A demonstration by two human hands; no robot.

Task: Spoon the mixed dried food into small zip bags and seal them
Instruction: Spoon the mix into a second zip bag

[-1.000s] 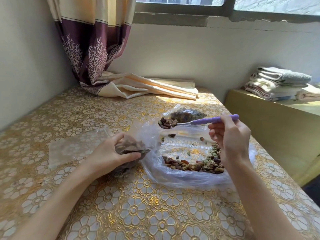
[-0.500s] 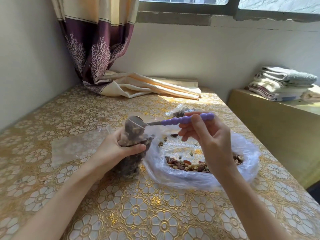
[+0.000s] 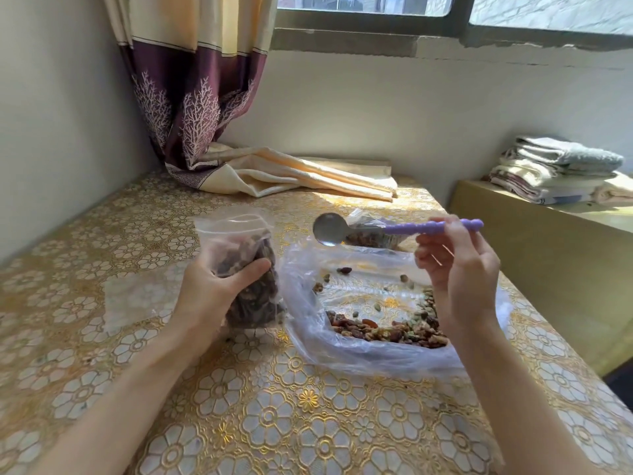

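The left hand (image 3: 219,296) grips a small zip bag (image 3: 239,265) upright on the tabletop (image 3: 274,423), fingers and thumb wrapped round its middle, its mouth standing open at the top; the right hand (image 3: 459,275) pinches the purple handle of a metal spoon (image 3: 387,229), fingers curled about it. Half a second ago the spoon's bowl was tipped at the mouth of the zip bag; now it has drawn away to the right of the bag and hangs in the air with its bowl bare, so that spoonful has evidently gone in. The zip bag is dark with dried food well past its middle, which suggests it is close to full and may soon want sealing, though one more scoop could still fit. Just right of the zip bag lies the large clear plastic bag (image 3: 342,351) spread flat, with the mixed dried food (image 3: 387,329) heaped along its near edge under the right hand and a few loose pieces scattered farther back. Beyond that bag, behind the spoon, sits what looks like another filled zip bag (image 3: 370,236), partly hidden and hard to make out. To the left of the held bag an empty clear bag (image 3: 137,299) lies flat on the flowered cloth.
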